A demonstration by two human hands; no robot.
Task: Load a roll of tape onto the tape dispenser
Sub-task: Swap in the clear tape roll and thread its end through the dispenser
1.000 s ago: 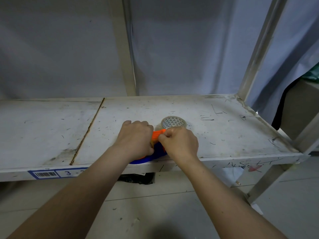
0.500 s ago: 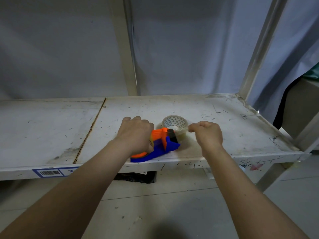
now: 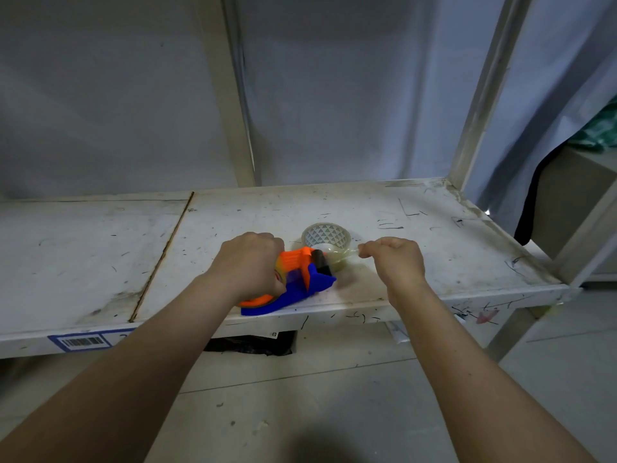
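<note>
Lying on the worn white shelf (image 3: 417, 235) near its front edge, the tape dispenser (image 3: 302, 282) is blue with orange parts, and its blue base reaches a little over the edge. The left hand (image 3: 248, 262) is closed around the rear part of the dispenser and presses it down from above; the fingers wrap over the orange part, so this grip is shut on the dispenser itself. The right hand (image 3: 395, 260) is just to the right of the dispenser, apart from it, with the fingers curled into a loose fist. Between the thumb and the forefinger this hand pinches the end of a clear strip of tape (image 3: 342, 257), which runs, pulled tight, from the dark roller at the front of the dispenser to the fingertips. Just behind the front of the dispenser stands a roll of tape (image 3: 325, 233), lying flat on the shelf, with a pattern of small triangles inside its core. The strip passes in front of this roll, and I cannot tell if they touch. The left hand hides the place in the dispenser where a roll sits; only a yellowish curved edge shows under the fingers, so it is hard to say clearly what is loaded there. The strip is transparent and its edges are difficult to follow. A barcode label (image 3: 81, 341) is stuck on the front face of the shelf at the left. Under the shelf a black bag (image 3: 253, 344) is partly seen, the rest hidden by the shelf and the left arm.
</note>
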